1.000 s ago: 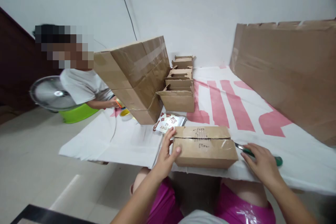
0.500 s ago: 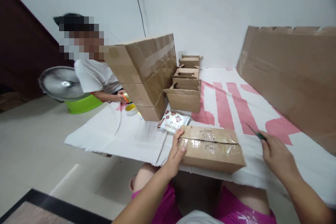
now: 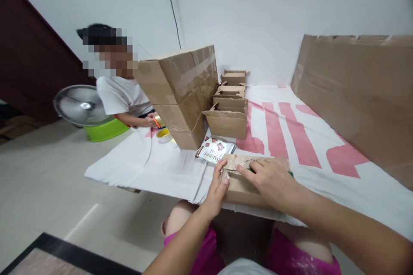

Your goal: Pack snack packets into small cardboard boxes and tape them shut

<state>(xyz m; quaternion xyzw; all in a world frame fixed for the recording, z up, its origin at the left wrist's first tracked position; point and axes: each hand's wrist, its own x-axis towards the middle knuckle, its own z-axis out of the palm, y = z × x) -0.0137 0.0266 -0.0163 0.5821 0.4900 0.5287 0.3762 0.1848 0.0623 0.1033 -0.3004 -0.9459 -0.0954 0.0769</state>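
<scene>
A small cardboard box (image 3: 241,189) lies at the table's near edge, with clear tape along its top seam. My left hand (image 3: 217,189) grips its left end, thumb in front and fingers over the upper corner. Across the box top reaches my right hand (image 3: 269,178), its fingers pressing at the flap by the seam. A bit of green handle (image 3: 291,174) pokes out from under that palm; it belongs to a knife whose blade is hidden. Just behind the box is a silver packet (image 3: 215,149) with brown print.
Stacked taped boxes (image 3: 183,90) stand behind the packet, beside a row of small open boxes (image 3: 227,122). A large cardboard box (image 3: 355,94) fills the right side. A co-worker (image 3: 124,99) holds a tape roll at left, near a fan (image 3: 85,105).
My right hand has moved left, bringing the knife from beside the box onto its top. The left hand keeps its grip on the box. A gap now shows along the box's seam.
</scene>
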